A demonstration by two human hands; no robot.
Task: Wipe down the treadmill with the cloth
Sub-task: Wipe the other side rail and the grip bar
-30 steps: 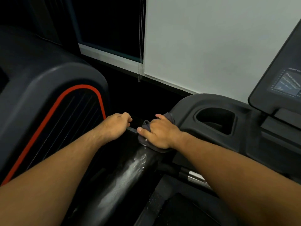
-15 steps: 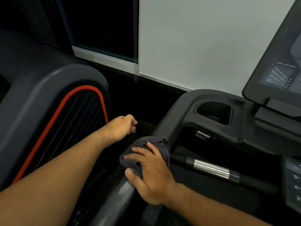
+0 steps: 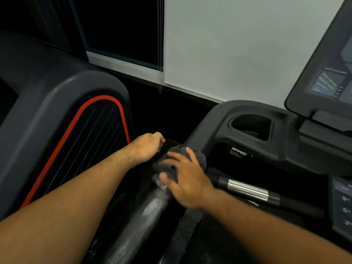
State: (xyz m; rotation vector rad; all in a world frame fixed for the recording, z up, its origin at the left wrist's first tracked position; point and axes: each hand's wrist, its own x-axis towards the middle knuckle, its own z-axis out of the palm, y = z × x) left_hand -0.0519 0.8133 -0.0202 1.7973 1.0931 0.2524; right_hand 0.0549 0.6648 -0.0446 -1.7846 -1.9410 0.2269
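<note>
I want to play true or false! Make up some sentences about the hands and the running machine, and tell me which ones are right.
1. The right hand holds a dark grey cloth against the handrail. True.
2. A bottle stands in the cup holder. False: no bottle shows in it.
3. The machine on the left has a red stripe. True.
4. The left hand is wiping the console screen. False: it is low down beside the cloth, fingers curled, far from the screen.
5. The handrail looks spotless. False: white speckles streak it below the cloth.
</note>
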